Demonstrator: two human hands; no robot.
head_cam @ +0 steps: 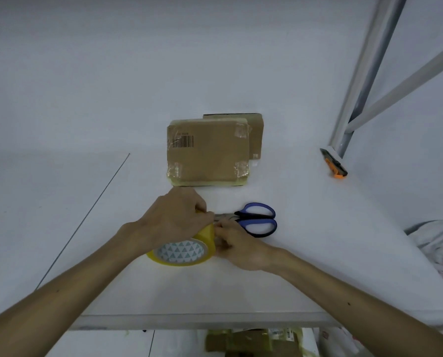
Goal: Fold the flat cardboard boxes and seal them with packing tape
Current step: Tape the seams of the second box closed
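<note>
A yellow roll of packing tape (181, 252) sits on the white table (318, 253) in front of me. My left hand (174, 217) grips the roll over its top. My right hand (237, 244) pinches at the roll's right edge, where the tape end lies. A sealed cardboard box (207, 153) with a barcode label lies flat behind the hands. Half hidden behind that box at its right is a second cardboard box (255, 135).
Blue-handled scissors (259, 219) lie just right of my hands, blades partly hidden. An orange utility knife (333, 163) rests at the right, near a grey metal frame (364, 73). Cardboard pieces (251, 341) lie below the table's front edge. A cloth bundle (437, 243) is at far right.
</note>
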